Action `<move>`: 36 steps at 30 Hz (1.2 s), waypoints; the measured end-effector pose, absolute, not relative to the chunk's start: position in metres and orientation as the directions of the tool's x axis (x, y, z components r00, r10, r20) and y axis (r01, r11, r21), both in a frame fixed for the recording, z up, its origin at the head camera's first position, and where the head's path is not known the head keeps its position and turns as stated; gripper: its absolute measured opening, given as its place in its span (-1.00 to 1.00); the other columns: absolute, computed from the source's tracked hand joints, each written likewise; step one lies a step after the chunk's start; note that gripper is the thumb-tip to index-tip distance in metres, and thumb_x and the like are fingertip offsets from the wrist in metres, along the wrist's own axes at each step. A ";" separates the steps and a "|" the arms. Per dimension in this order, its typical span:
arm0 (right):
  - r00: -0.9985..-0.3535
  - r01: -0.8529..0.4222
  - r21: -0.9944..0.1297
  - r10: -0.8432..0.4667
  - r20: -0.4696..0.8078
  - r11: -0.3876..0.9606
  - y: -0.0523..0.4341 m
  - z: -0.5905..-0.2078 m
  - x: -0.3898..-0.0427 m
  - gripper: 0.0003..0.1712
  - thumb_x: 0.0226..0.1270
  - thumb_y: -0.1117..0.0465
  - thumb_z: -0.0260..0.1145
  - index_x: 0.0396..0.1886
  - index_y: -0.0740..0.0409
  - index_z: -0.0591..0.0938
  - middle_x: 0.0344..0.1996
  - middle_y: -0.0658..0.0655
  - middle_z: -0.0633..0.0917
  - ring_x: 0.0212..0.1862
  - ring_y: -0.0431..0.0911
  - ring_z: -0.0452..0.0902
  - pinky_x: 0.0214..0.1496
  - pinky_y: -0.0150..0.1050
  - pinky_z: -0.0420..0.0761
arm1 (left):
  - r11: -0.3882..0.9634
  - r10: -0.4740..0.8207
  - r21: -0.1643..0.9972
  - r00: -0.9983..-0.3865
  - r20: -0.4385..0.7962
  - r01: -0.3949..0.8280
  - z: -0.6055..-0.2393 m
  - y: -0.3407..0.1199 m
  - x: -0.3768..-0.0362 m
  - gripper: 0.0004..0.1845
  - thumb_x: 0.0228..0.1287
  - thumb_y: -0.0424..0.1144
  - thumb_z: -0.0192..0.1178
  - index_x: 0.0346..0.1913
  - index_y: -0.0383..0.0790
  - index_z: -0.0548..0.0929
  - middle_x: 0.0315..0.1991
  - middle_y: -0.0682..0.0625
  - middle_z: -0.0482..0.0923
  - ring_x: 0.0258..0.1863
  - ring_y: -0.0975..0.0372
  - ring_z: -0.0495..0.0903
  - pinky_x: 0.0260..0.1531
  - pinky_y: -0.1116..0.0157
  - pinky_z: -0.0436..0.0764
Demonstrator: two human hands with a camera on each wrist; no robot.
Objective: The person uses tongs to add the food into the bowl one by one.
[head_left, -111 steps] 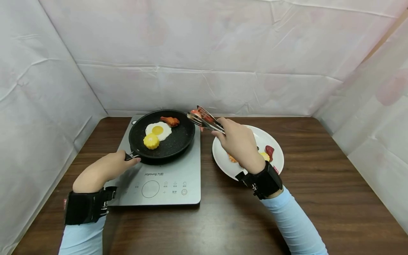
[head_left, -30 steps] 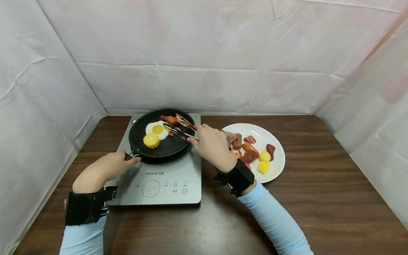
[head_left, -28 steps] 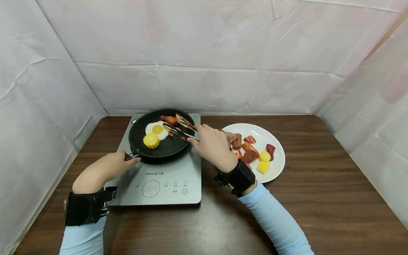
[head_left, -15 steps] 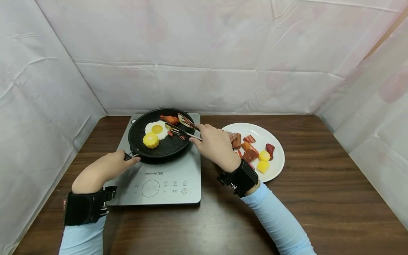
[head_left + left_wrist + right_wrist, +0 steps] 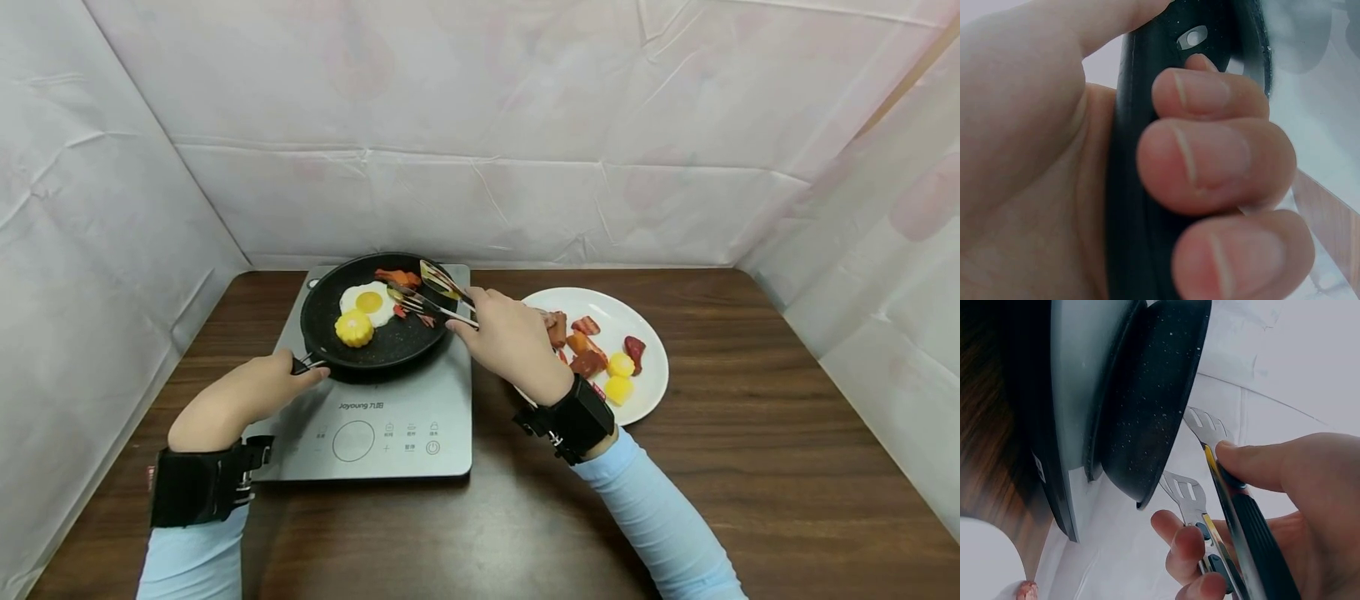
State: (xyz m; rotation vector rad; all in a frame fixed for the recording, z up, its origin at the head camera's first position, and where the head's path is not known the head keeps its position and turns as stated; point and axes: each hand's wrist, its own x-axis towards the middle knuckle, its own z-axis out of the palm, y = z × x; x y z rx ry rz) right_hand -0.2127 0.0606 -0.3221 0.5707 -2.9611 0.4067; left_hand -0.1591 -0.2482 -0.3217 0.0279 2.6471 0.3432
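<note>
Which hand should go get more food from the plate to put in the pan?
Probably the right hand: it holds the tongs and is beside the plate. The left hand grips the pan handle, on the far side from the plate.

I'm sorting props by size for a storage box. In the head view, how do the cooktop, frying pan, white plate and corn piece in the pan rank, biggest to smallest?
1. Cooktop
2. Frying pan and white plate: these look about alike, so I won't rank them.
3. Corn piece, clearly smallest.
</note>
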 end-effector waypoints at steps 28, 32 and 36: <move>-0.952 -0.298 -0.277 -0.262 0.159 0.914 0.128 -0.320 -0.213 -0.47 0.45 -0.18 0.28 0.28 -0.05 0.58 -0.08 0.07 0.77 -0.13 0.09 0.72 -0.29 0.07 0.62 | 0.961 0.085 0.274 -0.894 -0.440 -0.044 -0.324 -0.251 -0.160 -0.13 0.59 0.24 -0.16 0.19 -0.74 0.35 -0.01 -0.50 0.59 -0.20 -0.03 0.61 -0.19 -0.02 0.63; -0.958 -0.279 -0.273 -0.248 0.145 0.921 0.146 -0.323 -0.214 -0.50 0.42 -0.16 0.31 0.22 -0.05 0.60 -0.17 0.04 0.76 -0.19 0.01 0.67 -0.30 0.01 0.58 | 0.961 0.089 0.274 -0.893 -0.441 -0.039 -0.324 -0.251 -0.160 -0.14 0.59 0.22 -0.16 0.19 -0.75 0.35 -0.04 -0.48 0.59 -0.20 -0.03 0.61 -0.19 -0.02 0.63; -0.955 -0.288 -0.252 -0.259 0.144 0.924 0.166 -0.326 -0.216 -0.59 0.37 -0.14 0.37 0.06 -0.04 0.64 -0.32 0.03 0.69 -0.26 -0.05 0.57 -0.30 -0.07 0.53 | 0.960 0.094 0.277 -0.892 -0.441 -0.036 -0.324 -0.251 -0.159 -0.15 0.60 0.21 -0.17 0.17 -0.75 0.35 -0.08 -0.45 0.60 -0.24 -0.01 0.60 -0.22 0.01 0.63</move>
